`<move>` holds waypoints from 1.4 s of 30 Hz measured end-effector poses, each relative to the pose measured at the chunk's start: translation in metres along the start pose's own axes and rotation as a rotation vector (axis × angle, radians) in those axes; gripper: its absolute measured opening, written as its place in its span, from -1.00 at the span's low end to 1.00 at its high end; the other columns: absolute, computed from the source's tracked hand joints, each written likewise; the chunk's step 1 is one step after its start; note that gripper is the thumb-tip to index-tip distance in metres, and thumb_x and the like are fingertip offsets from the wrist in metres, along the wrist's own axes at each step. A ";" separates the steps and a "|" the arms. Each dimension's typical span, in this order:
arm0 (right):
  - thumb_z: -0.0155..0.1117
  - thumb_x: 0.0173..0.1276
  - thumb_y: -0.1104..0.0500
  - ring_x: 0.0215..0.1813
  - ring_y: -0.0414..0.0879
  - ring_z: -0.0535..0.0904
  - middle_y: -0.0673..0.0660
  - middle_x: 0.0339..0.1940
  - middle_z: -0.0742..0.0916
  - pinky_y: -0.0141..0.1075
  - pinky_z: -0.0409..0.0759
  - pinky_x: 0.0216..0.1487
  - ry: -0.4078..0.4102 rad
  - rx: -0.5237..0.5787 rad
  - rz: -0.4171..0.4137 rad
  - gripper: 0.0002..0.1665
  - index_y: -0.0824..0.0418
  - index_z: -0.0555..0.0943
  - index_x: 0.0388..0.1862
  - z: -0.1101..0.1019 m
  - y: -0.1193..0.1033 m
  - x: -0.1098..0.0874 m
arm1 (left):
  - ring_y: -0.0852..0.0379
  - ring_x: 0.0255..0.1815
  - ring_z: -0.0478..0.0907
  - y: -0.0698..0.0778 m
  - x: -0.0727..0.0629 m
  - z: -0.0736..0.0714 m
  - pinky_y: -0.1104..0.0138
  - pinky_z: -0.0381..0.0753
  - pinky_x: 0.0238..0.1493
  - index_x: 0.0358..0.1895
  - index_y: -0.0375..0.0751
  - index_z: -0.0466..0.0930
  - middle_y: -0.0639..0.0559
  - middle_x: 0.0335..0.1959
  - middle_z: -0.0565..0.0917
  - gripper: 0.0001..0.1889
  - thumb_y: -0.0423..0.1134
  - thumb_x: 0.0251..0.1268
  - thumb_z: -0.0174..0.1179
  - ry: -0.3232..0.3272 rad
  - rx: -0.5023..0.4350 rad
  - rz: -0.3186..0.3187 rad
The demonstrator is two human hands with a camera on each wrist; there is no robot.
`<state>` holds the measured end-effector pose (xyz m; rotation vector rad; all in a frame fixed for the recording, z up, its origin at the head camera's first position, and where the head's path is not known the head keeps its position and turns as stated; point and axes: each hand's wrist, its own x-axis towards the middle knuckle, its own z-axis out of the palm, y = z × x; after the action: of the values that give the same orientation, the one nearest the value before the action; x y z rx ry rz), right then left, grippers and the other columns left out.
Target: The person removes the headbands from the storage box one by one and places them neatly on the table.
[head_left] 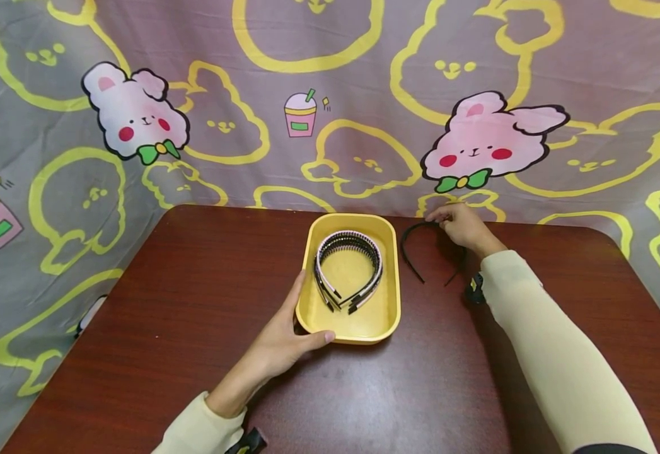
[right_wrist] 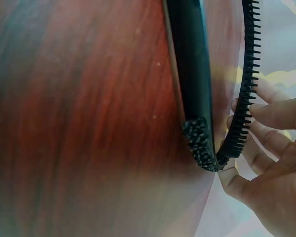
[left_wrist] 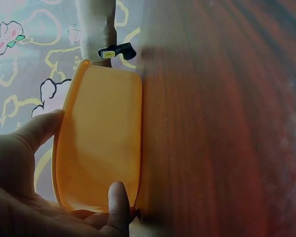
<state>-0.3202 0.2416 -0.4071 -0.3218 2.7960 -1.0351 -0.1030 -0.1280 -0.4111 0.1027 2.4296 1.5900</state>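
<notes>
My left hand (head_left: pixel 280 343) grips the near left corner of a yellow plastic container (head_left: pixel 383 325), its thumb at the near rim. In the left wrist view the fingers of that hand spread round the container's smooth side wall. Several headbands (head_left: pixel 377 249), black toothed ones and a light pinkish one among them, lie nested inside with their ends toward me. To the right of the container, my right hand (head_left: pixel 466 228) pinches a black headband (right_wrist: pixel 193 74) near the top of its arch. Comb teeth and a rough-textured patch show on it in the right wrist view.
The dark reddish wooden table (head_left: pixel 409 391) runs back to a hanging cloth (head_left: pixel 352 88) printed with cartoon animals. More of this cloth covers the left side. A black wrist device (head_left: pixel 474 288) sits at my right cuff.
</notes>
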 end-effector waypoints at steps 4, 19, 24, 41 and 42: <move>-0.08 0.49 0.50 0.25 0.31 0.53 0.48 0.18 0.66 0.15 0.50 0.27 0.005 -0.010 -0.004 -0.56 0.44 0.71 0.12 0.000 0.002 0.001 | -0.13 0.72 -0.02 -0.001 0.001 0.001 -0.16 -0.04 0.68 0.75 0.26 -0.24 -0.03 0.75 0.03 0.26 -0.13 0.15 0.57 0.002 0.005 -0.008; -0.09 0.52 0.48 0.23 0.30 0.52 0.48 0.18 0.64 0.15 0.51 0.24 0.011 -0.023 0.013 -0.56 0.45 0.71 0.12 0.004 0.003 0.002 | -0.15 0.73 -0.02 -0.001 0.000 0.000 -0.17 -0.03 0.67 0.75 0.22 -0.24 -0.03 0.75 0.01 0.26 -0.12 0.16 0.56 -0.003 0.012 -0.002; -0.10 0.52 0.49 0.23 0.31 0.52 0.47 0.18 0.63 0.18 0.50 0.27 0.016 -0.026 0.017 -0.56 0.45 0.71 0.12 0.004 0.003 0.001 | -0.13 0.73 -0.01 -0.001 0.001 0.000 -0.16 -0.03 0.68 0.75 0.22 -0.24 -0.03 0.75 0.02 0.26 -0.13 0.16 0.56 -0.002 0.006 0.001; -0.15 0.46 0.51 0.18 0.31 0.52 0.48 0.15 0.63 0.16 0.49 0.25 0.044 -0.022 -0.018 -0.53 0.49 0.71 0.06 0.006 0.003 0.001 | -0.13 0.73 -0.02 0.000 0.001 0.001 -0.16 -0.03 0.68 0.75 0.19 -0.24 -0.03 0.75 0.01 0.25 -0.13 0.17 0.56 -0.001 0.008 0.002; -0.16 0.46 0.52 0.18 0.30 0.52 0.48 0.15 0.63 0.16 0.49 0.24 0.046 -0.020 -0.019 -0.53 0.49 0.71 0.06 0.006 0.004 0.001 | -0.14 0.73 -0.02 0.000 0.001 0.001 -0.16 -0.03 0.67 0.75 0.19 -0.24 -0.03 0.75 0.01 0.25 -0.13 0.17 0.56 -0.001 0.009 0.001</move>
<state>-0.3204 0.2399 -0.4143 -0.3312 2.8518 -1.0317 -0.1035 -0.1275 -0.4117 0.1058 2.4364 1.5797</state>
